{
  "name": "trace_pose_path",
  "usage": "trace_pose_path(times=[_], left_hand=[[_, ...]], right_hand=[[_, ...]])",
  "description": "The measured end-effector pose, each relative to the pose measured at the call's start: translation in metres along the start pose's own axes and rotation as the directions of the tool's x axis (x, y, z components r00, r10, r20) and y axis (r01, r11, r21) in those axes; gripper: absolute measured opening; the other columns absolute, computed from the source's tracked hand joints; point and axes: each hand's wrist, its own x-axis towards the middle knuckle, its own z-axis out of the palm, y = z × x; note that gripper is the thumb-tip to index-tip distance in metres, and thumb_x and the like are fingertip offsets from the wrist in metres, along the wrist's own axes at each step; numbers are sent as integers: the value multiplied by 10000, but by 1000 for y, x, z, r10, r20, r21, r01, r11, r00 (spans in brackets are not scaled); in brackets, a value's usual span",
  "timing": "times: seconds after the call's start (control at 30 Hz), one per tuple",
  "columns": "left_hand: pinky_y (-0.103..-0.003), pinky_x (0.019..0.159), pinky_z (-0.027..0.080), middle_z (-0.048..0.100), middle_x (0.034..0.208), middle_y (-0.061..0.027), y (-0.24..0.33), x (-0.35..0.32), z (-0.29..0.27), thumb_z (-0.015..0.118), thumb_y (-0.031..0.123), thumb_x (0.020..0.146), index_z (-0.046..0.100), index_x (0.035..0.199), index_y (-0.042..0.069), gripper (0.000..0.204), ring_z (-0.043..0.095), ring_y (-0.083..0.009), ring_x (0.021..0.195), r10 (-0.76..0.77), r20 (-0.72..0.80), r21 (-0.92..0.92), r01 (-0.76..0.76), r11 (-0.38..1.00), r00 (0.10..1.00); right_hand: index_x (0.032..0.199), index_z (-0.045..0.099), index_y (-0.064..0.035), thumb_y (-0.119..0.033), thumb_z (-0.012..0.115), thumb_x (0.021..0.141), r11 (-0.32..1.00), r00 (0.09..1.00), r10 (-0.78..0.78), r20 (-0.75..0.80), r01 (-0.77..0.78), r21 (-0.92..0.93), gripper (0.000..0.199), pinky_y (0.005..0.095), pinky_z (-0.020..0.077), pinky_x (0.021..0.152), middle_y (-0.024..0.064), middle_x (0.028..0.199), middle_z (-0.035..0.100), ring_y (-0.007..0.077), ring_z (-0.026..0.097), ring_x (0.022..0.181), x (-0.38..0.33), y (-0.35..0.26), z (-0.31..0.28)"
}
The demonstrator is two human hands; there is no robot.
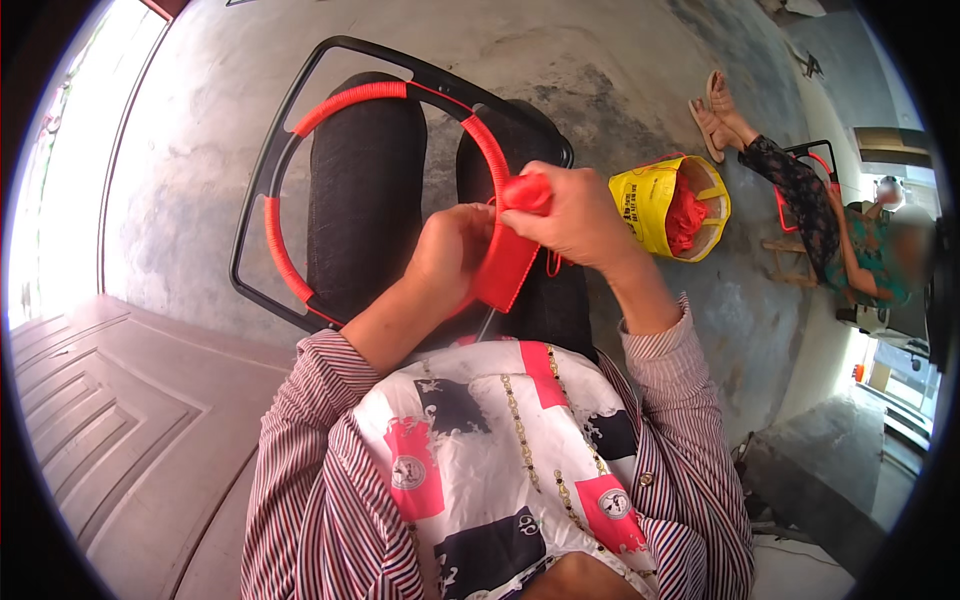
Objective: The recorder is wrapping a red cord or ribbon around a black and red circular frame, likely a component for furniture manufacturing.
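Note:
Across my thighs lies a black frame, rounded at its corners, with a ring inside it. Several stretches of the ring are wrapped closely in red cord, with bare black between them. My left hand is closed at the ring's right side, its fingertips partly hidden. Beside it, my right hand grips a bunched red roll against the ring. A flat red strip with a stitched edge hangs below both hands. Thin red cord dangles next to the strip.
To the right on the concrete floor stands a yellow bag holding crumpled red material. Farther right sits another person in sandals, near a similar red-and-black frame. A grey panelled door is at lower left.

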Motion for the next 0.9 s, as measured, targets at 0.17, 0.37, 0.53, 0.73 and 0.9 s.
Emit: trace_pose_path(times=[0.17,0.37,0.53,0.73,0.9], left_hand=[[-348,812,526,656,929,-145,4,-5,0,405,132,851,614,999,-11,294,646,-233,844,-31,67,72,26,997,997],[-332,797,533,647,906,-128,3,-2,-7,442,102,826,600,964,-11,238,641,-209,817,13,152,107,-30,994,988],[-331,802,535,646,910,-116,1,2,-12,442,97,825,590,954,0,219,638,-198,817,26,207,96,-47,994,978],[-331,801,531,634,898,-100,-1,-1,-9,449,106,830,581,932,12,191,626,-187,809,82,222,138,-114,984,972],[-333,739,509,599,853,-113,2,-8,9,418,49,802,555,850,22,148,588,-196,745,113,106,163,-129,978,988]], right_hand=[[801,640,-36,-142,731,835,612,944,330,18,-228,758,143,229,424,541,-13,654,585,62,530,575,-24,16,-17],[818,639,-25,-156,719,846,479,882,469,47,-299,825,156,223,429,538,-2,645,587,64,536,573,-44,18,-1],[846,635,-16,-157,717,849,495,873,485,58,-328,804,163,223,435,539,8,646,596,67,542,572,-52,16,6],[853,640,-20,-170,723,845,556,877,451,167,-422,716,172,225,440,534,12,639,605,70,552,560,-56,8,4],[809,645,-31,-176,732,836,593,867,395,302,-492,637,171,235,433,527,5,623,603,73,561,558,-58,6,5]])
